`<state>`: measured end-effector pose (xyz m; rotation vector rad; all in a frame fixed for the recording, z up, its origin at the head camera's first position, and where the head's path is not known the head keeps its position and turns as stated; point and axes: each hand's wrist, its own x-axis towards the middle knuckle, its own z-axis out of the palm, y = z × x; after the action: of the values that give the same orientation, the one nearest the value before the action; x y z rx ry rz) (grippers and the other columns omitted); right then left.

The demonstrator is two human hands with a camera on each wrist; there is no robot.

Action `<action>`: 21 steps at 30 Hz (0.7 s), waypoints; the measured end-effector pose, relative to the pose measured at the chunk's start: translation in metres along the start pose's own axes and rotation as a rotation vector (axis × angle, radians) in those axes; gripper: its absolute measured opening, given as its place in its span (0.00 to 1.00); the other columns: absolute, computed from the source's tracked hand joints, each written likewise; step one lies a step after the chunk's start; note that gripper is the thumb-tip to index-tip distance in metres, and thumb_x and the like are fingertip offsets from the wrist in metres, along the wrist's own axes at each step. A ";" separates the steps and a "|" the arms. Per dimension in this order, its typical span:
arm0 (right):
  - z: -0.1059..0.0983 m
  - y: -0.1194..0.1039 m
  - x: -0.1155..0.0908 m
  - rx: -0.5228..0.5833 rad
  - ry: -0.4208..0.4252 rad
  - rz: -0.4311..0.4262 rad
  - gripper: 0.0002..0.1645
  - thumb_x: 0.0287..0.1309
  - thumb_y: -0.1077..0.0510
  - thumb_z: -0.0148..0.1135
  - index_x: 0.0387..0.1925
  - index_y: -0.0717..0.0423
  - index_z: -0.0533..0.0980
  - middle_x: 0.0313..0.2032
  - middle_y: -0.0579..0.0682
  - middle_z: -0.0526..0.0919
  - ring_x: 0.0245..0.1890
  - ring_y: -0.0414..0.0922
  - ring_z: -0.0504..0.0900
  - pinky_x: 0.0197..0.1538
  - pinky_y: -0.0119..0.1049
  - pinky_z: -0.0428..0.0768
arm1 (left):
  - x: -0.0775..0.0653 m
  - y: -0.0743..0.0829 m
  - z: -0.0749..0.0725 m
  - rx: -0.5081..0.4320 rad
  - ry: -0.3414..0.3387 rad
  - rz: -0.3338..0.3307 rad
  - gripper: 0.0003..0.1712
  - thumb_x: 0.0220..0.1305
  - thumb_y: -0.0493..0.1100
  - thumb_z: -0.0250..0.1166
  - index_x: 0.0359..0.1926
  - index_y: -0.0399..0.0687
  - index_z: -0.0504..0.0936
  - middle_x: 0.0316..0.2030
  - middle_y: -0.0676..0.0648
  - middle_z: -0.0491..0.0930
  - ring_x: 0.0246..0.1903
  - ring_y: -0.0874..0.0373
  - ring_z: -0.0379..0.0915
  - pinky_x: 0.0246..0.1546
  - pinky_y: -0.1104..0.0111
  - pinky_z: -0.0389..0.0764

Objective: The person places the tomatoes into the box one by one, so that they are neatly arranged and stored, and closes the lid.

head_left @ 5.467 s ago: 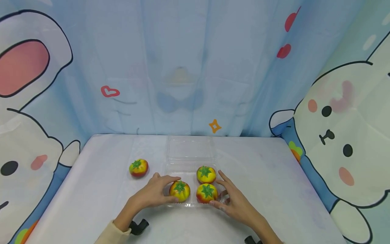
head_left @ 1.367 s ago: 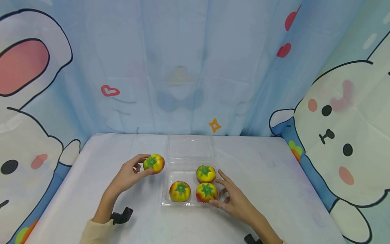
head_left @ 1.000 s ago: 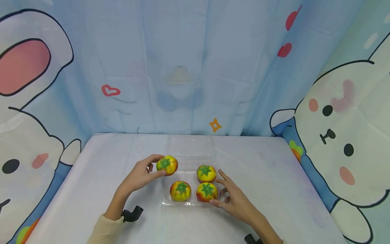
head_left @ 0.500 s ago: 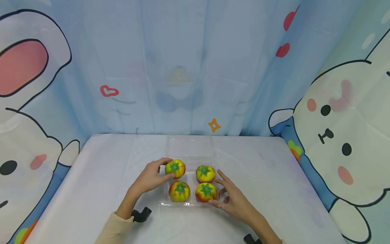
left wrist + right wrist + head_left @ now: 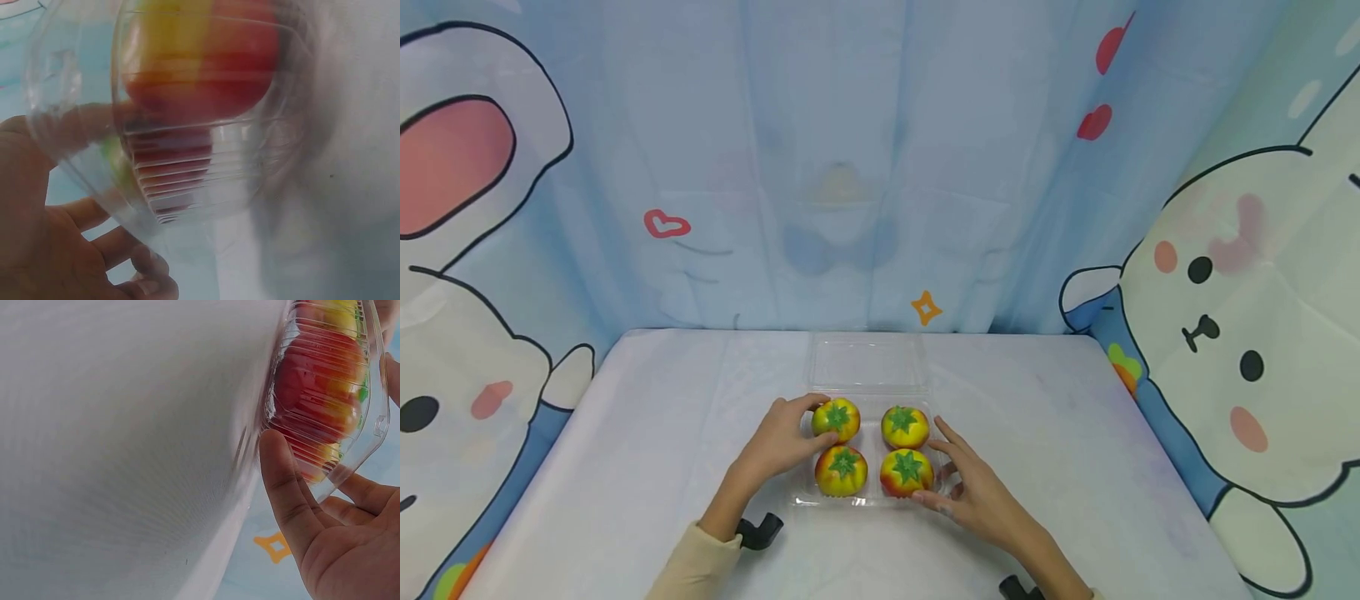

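Observation:
In the head view, my left hand (image 5: 786,437) holds a yellow-red toy tomato (image 5: 837,419) with a green star-shaped top between thumb and fingers, low in the back left of a clear plastic box (image 5: 870,446). Another toy tomato (image 5: 841,472) sits just in front of it, and two more, at the back (image 5: 905,427) and at the front (image 5: 907,473), fill the right side. My right hand (image 5: 972,492) rests its spread fingers along the box's right edge. In the right wrist view, its fingers (image 5: 284,481) reach to the ribbed plastic wall.
The box's clear lid (image 5: 868,364) lies folded back toward the curtain (image 5: 820,167). A white cloth covers the table (image 5: 1037,433). Black wrist mounts (image 5: 762,531) are strapped to both wrists.
My left hand let go of the front left toy tomato, picked up the one from the table at left and brought it rightward, down into the box. The right hand has stayed in place.

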<state>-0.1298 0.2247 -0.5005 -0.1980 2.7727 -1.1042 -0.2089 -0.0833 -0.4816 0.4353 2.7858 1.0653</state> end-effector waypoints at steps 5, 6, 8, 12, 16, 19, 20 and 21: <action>-0.001 0.001 0.000 0.003 -0.002 -0.011 0.53 0.52 0.35 0.81 0.74 0.46 0.70 0.86 0.48 0.53 0.46 0.39 0.79 0.40 0.25 0.84 | 0.001 0.003 0.002 0.045 0.005 0.000 0.33 0.64 0.56 0.74 0.67 0.53 0.81 0.57 0.45 0.86 0.50 0.48 0.71 0.51 0.50 0.85; -0.001 0.001 0.000 0.004 -0.003 -0.013 0.53 0.52 0.35 0.81 0.74 0.46 0.70 0.86 0.48 0.53 0.46 0.39 0.79 0.40 0.25 0.84 | 0.001 0.004 0.003 0.052 0.004 0.000 0.33 0.64 0.56 0.74 0.67 0.53 0.81 0.58 0.45 0.86 0.50 0.49 0.71 0.51 0.50 0.85; -0.001 0.001 0.000 0.005 -0.004 -0.012 0.53 0.52 0.35 0.80 0.74 0.46 0.70 0.86 0.48 0.53 0.46 0.39 0.79 0.40 0.25 0.84 | 0.001 0.004 0.003 0.058 0.000 -0.001 0.33 0.64 0.56 0.74 0.67 0.52 0.80 0.58 0.45 0.85 0.50 0.48 0.70 0.50 0.50 0.85; -0.001 0.001 0.000 0.007 -0.003 -0.012 0.52 0.52 0.35 0.80 0.74 0.46 0.71 0.86 0.48 0.53 0.46 0.39 0.79 0.40 0.25 0.84 | 0.001 0.003 0.005 0.083 -0.003 0.014 0.34 0.64 0.56 0.74 0.68 0.51 0.80 0.62 0.45 0.85 0.51 0.47 0.70 0.52 0.50 0.84; -0.001 0.000 -0.001 0.010 -0.002 -0.010 0.52 0.52 0.36 0.81 0.74 0.47 0.71 0.86 0.48 0.53 0.46 0.40 0.79 0.40 0.25 0.84 | 0.002 0.002 0.006 0.107 -0.007 0.043 0.35 0.65 0.56 0.73 0.68 0.48 0.80 0.66 0.44 0.83 0.56 0.45 0.73 0.59 0.47 0.80; 0.000 0.000 -0.001 0.013 -0.003 -0.010 0.52 0.52 0.36 0.81 0.74 0.47 0.71 0.86 0.48 0.53 0.46 0.40 0.79 0.40 0.25 0.84 | 0.003 0.000 0.008 0.115 -0.011 0.052 0.35 0.65 0.55 0.73 0.69 0.47 0.79 0.67 0.44 0.82 0.59 0.45 0.73 0.61 0.48 0.77; 0.000 0.000 -0.001 0.013 -0.003 -0.010 0.52 0.52 0.36 0.81 0.74 0.47 0.71 0.86 0.48 0.53 0.46 0.40 0.79 0.40 0.25 0.84 | 0.003 0.000 0.009 0.118 -0.012 0.051 0.35 0.65 0.55 0.73 0.69 0.47 0.79 0.67 0.44 0.82 0.58 0.46 0.73 0.60 0.49 0.77; 0.000 0.000 -0.001 0.013 -0.003 -0.009 0.52 0.52 0.36 0.80 0.74 0.47 0.71 0.86 0.48 0.53 0.46 0.40 0.79 0.40 0.25 0.84 | 0.002 -0.001 0.010 0.124 -0.011 0.051 0.35 0.66 0.55 0.73 0.69 0.47 0.79 0.67 0.44 0.82 0.58 0.46 0.73 0.60 0.50 0.77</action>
<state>-0.1286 0.2249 -0.5006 -0.2108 2.7637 -1.1225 -0.2092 -0.0770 -0.4893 0.5265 2.8558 0.9003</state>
